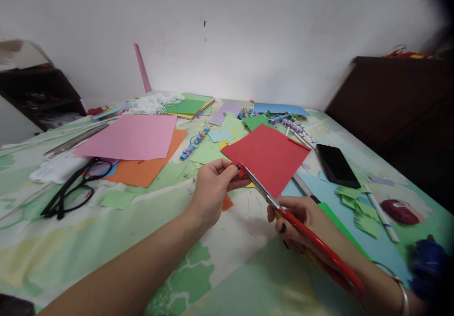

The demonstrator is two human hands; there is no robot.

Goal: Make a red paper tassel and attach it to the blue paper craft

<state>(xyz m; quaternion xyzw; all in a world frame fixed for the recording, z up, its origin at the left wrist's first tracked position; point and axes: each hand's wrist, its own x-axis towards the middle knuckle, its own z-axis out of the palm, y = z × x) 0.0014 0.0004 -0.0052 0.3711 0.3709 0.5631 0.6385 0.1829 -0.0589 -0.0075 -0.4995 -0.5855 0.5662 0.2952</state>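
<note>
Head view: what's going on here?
A person's left hand pinches a small bit of red paper. Their right hand holds red-handled scissors, the blade tips right at that bit; I can't tell whether they are biting into it. A bigger red sheet lies just beyond on the table, with a pink sheet and glasses off to the left and a phone to the right.

Black glasses (pixel 67 186), a phone (pixel 338 165) and orange paper (pixel 144 171) lie on the patterned tablecloth (pixel 244 245)
</note>
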